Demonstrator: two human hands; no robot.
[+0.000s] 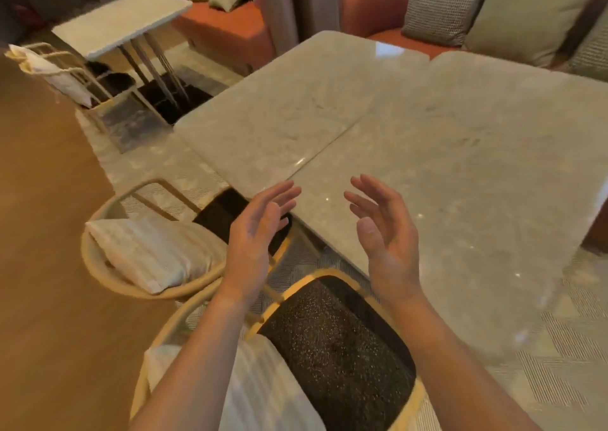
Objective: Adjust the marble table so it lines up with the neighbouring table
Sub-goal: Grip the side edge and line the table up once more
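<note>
Two marble tables point(444, 154) meet along a tight seam, seemingly nearly aligned, while our left hand point(260, 230) and right hand point(381, 230) hover open, gripping nothing.

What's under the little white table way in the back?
Under the small white table, thin metal legs run down to a dark square base on the floor. Where the legs join the tabletop is hidden by the top itself.
</note>
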